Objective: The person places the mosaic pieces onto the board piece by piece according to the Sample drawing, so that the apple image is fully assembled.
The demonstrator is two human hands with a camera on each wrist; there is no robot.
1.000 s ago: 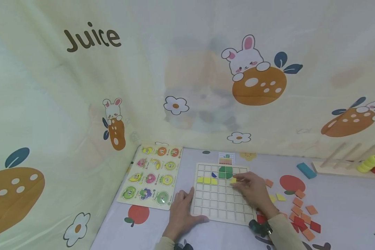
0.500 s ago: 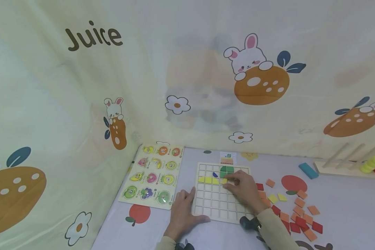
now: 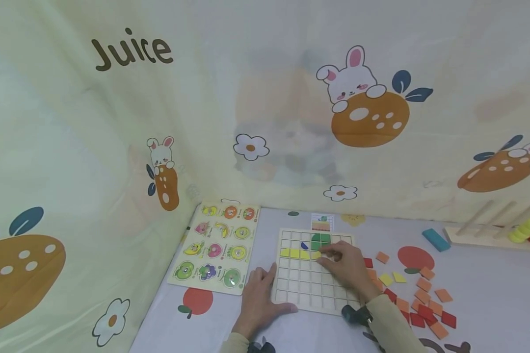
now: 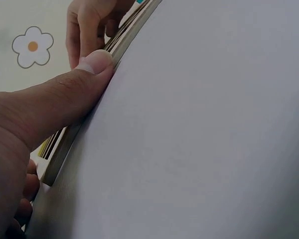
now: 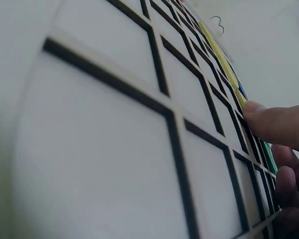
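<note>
A pale wooden grid board (image 3: 298, 287) lies on the table in the head view. My left hand (image 3: 260, 301) braces its near left corner, the thumb (image 4: 97, 64) along the near edge and the other fingers at the left side. My right hand (image 3: 349, 267) pinches a small yellow tile (image 3: 316, 255) at the right end of a row of yellow tiles (image 3: 294, 253) on the board. The right thumb (image 5: 261, 117) touches that row in the right wrist view. Green pieces (image 3: 321, 239) and a dark blue piece (image 3: 304, 245) sit in cells above it.
A picture card (image 3: 322, 223) lies behind the board. Loose orange tiles (image 3: 422, 297), red tiles (image 3: 417, 320) and yellow tiles (image 3: 399, 277) are scattered at right. A fruit puzzle board (image 3: 205, 285) is at left, a blue block (image 3: 436, 240) and a wooden peg stand (image 3: 468, 238) at back right.
My right hand has carried the yellow tile leftward across the board to the end of the yellow row, then stays nearly still there. The left hand keeps its place at the corner.
</note>
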